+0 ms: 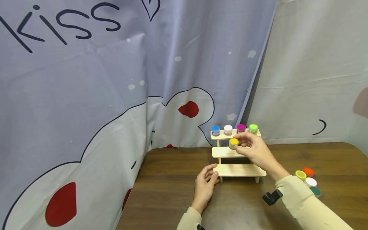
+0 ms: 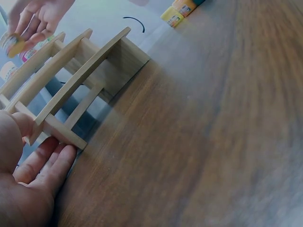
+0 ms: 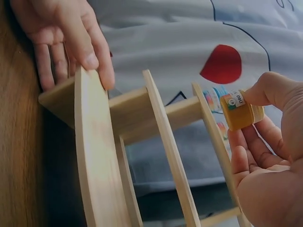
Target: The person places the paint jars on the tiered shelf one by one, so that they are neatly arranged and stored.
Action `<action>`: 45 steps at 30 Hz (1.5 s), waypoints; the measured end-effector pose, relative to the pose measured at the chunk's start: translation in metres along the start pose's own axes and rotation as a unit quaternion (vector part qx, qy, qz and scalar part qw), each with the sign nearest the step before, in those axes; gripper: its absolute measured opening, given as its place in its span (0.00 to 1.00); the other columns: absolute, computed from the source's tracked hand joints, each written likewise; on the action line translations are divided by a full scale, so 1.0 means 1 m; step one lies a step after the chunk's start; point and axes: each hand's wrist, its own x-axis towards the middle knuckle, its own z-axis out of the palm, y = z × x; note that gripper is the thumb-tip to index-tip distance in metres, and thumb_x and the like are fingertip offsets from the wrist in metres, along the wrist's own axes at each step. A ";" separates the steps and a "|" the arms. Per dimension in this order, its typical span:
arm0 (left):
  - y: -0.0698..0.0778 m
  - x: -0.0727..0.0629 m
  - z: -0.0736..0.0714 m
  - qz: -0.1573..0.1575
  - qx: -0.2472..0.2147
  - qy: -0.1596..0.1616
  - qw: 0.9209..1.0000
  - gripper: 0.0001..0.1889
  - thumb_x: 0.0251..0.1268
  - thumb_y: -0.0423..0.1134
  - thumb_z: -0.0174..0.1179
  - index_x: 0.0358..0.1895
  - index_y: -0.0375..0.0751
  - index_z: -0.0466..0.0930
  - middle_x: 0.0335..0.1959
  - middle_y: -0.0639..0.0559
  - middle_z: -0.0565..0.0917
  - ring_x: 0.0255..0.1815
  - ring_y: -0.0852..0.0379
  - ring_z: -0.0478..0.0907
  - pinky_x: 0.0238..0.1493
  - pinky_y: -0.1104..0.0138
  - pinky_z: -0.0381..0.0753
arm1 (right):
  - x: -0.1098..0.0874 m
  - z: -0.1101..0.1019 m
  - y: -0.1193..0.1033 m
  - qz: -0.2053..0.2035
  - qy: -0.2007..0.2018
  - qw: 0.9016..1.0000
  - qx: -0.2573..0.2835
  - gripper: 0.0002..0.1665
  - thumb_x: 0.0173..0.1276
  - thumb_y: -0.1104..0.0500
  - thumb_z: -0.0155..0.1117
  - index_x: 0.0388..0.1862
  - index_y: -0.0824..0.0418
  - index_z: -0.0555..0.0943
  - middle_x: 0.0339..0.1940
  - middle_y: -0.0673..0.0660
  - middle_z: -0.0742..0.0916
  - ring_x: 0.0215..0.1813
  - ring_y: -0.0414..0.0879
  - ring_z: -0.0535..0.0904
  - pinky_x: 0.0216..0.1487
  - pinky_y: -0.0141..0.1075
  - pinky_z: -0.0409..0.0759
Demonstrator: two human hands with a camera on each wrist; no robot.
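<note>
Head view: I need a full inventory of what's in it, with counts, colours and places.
Stand: 1, pale wood, three tiers, on the table
Held jar: 1, yellow lid, off the table, in front of the stand
Top-tier jars: 4, blue, white, purple and light green lids, in a row
Table jars: 4, yellow, orange-red, white and dark green lids, right of the stand
Table: 1, brown, beneath everything
Cloth backdrop: count unclear, grey-blue and off-white, behind the table
Wrist devices: 2, black, one per wrist
Sleeves: 2, cream, on both arms
Left hand: 1, bare, gripping the bottom tier's left end
Right hand: 1, bare, pinching the held jar
</note>
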 end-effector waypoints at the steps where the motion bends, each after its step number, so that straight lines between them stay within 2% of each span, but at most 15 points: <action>1: 0.000 0.000 0.000 0.001 -0.001 0.000 1.000 0.17 0.83 0.32 0.66 0.67 0.46 0.87 0.51 0.44 0.91 0.52 0.55 0.90 0.53 0.63 0.95 | 0.002 0.003 0.001 -0.002 -0.001 1.000 0.004 0.22 0.73 0.65 0.78 0.63 0.66 0.86 0.60 0.64 0.90 0.51 0.44 0.88 0.53 0.25 0.86; 6: 0.002 0.000 0.000 0.000 -0.002 0.002 1.000 0.16 0.82 0.32 0.67 0.67 0.44 0.87 0.52 0.43 0.91 0.52 0.55 0.90 0.54 0.63 0.95 | 0.007 0.017 0.004 -0.007 -0.013 1.000 0.013 0.21 0.72 0.66 0.79 0.62 0.67 0.86 0.57 0.65 0.91 0.51 0.45 0.89 0.52 0.26 0.88; 15: 0.002 -0.001 0.000 -0.009 -0.002 0.002 1.000 0.16 0.83 0.33 0.67 0.67 0.49 0.88 0.54 0.46 0.92 0.52 0.56 0.90 0.53 0.63 0.95 | 0.011 0.036 0.008 -0.006 -0.023 1.000 0.019 0.22 0.74 0.68 0.76 0.65 0.69 0.85 0.59 0.66 0.91 0.54 0.51 0.89 0.54 0.27 0.88; 19: 0.001 -0.001 0.000 -0.004 -0.002 0.000 1.000 0.16 0.83 0.33 0.67 0.67 0.47 0.87 0.52 0.46 0.92 0.52 0.56 0.90 0.53 0.63 0.95 | 0.012 0.042 0.010 0.000 -0.024 1.000 0.014 0.22 0.75 0.66 0.77 0.65 0.68 0.86 0.60 0.65 0.91 0.54 0.52 0.90 0.55 0.27 0.88; 30: 0.002 0.000 0.004 -0.012 0.002 -0.003 1.000 0.17 0.83 0.33 0.67 0.67 0.49 0.88 0.53 0.49 0.92 0.53 0.57 0.90 0.54 0.63 0.95 | 0.010 0.048 0.015 0.017 -0.018 0.999 -0.032 0.23 0.76 0.59 0.79 0.67 0.63 0.87 0.58 0.61 0.93 0.54 0.53 0.91 0.53 0.31 0.88; 39: 0.002 -0.001 0.003 0.004 -0.002 -0.007 1.000 0.16 0.83 0.33 0.66 0.68 0.44 0.87 0.55 0.42 0.91 0.53 0.55 0.90 0.53 0.62 0.95 | 0.010 0.055 0.020 0.012 -0.016 0.999 -0.030 0.23 0.76 0.64 0.77 0.67 0.66 0.86 0.60 0.65 0.92 0.55 0.57 0.92 0.51 0.28 0.89; 45: 0.002 0.000 0.001 0.003 0.004 0.000 1.000 0.16 0.83 0.33 0.66 0.68 0.46 0.87 0.54 0.45 0.92 0.52 0.56 0.90 0.53 0.62 0.95 | 0.012 0.058 0.016 0.012 -0.022 0.999 -0.039 0.24 0.77 0.65 0.76 0.69 0.65 0.86 0.61 0.66 0.92 0.56 0.58 0.92 0.54 0.34 0.91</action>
